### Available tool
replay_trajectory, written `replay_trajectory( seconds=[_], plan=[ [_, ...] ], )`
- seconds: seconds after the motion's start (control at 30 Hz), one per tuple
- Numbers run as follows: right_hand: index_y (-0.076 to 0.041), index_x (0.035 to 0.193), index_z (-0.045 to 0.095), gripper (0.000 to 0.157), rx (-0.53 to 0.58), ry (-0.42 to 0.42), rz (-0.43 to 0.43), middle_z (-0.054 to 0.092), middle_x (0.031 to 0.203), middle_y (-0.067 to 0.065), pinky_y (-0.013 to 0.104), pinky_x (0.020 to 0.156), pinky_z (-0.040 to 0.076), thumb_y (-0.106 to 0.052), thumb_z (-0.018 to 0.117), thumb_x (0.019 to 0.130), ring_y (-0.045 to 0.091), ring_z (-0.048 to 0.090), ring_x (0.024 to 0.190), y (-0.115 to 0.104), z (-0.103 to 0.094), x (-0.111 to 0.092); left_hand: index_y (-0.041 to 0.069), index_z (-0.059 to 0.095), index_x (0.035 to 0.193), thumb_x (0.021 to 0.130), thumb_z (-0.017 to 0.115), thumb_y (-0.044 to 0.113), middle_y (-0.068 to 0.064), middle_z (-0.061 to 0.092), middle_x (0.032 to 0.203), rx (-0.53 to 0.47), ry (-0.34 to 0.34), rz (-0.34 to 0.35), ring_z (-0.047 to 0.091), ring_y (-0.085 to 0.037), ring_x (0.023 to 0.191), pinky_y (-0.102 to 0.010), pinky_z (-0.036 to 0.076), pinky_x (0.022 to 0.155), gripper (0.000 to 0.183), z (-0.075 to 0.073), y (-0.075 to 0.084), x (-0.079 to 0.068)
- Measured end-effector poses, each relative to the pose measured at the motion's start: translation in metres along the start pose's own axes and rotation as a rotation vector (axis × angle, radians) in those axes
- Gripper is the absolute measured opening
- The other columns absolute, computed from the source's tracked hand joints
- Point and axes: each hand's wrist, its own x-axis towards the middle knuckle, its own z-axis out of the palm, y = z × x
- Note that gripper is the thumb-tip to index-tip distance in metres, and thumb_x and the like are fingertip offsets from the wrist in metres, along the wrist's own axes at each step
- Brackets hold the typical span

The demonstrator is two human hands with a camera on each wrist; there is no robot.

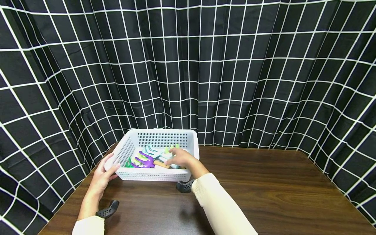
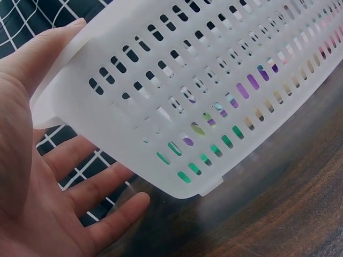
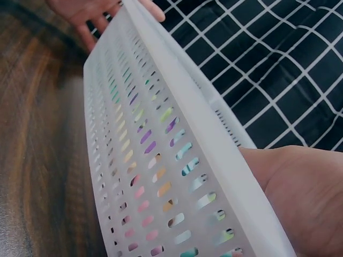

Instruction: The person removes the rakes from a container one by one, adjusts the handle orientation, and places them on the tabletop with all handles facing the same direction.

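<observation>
A white perforated plastic basket point(image 1: 155, 175) stands on the table, with several colourful toy tools inside. My left hand point(image 1: 103, 174) grips its near left corner; in the left wrist view the thumb lies on the rim point(image 2: 69, 59) and the other fingers spread below. My right hand point(image 1: 182, 159) reaches over the near side into the basket, thumb and index finger apart. Close to that thumb is the tan handle of a purple toy hand rake point(image 1: 146, 160). A light blue rake-like piece point(image 1: 150, 150) lies behind it. The basket wall hides the right fingertips in the right wrist view.
The basket sits at the far left of a dark brown wooden table point(image 1: 264, 182). Black curtain point(image 1: 229, 81) with a white grid hangs behind and along both sides. Green point(image 1: 128, 163) and yellow-green pieces point(image 1: 177, 146) also lie in the basket.
</observation>
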Motion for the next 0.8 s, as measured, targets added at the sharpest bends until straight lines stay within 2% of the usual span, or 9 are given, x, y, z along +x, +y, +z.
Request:
replay_trajectory(
  seconds=[0.17, 0.57, 0.8],
  plan=[
    [-0.002, 0.136, 0.052, 0.064, -0.020, -0.013, -0.009, 0.058, 0.131, 0.016, 0.043, 0.102, 0.038, -0.027, 0.076, 0.081, 0.032, 0.052, 0.122, 0.0014, 0.0005, 0.0027, 0.008, 0.029, 0.150, 0.096, 0.062, 0.020, -0.014, 0.046, 0.123, 0.003, 0.005, 0.001, 0.058, 0.001, 0.088, -0.029, 0.053, 0.078, 0.065, -0.0003, 0.0003, -0.0005],
    [-0.005, 0.131, 0.058, 0.058, -0.079, -0.033, -0.016, 0.065, 0.119, 0.011, 0.038, 0.098, 0.041, -0.027, 0.076, 0.081, 0.026, 0.055, 0.117, 0.0005, -0.0001, -0.0001, 0.009, 0.028, 0.151, 0.096, 0.062, 0.015, 0.009, 0.056, 0.108, -0.035, -0.003, -0.007, 0.058, 0.002, 0.088, -0.029, 0.053, 0.077, 0.065, -0.0002, -0.0015, 0.0012],
    [-0.006, 0.136, 0.054, 0.061, 0.068, -0.119, -0.023, 0.062, 0.125, 0.013, 0.042, 0.101, 0.038, -0.024, 0.075, 0.082, 0.029, 0.054, 0.119, 0.0004, -0.0003, 0.0003, 0.008, 0.029, 0.150, 0.096, 0.062, 0.015, 0.011, 0.057, 0.106, -0.023, 0.005, -0.003, 0.059, 0.002, 0.087, -0.028, 0.053, 0.076, 0.064, -0.0013, -0.0018, 0.0014]
  ],
)
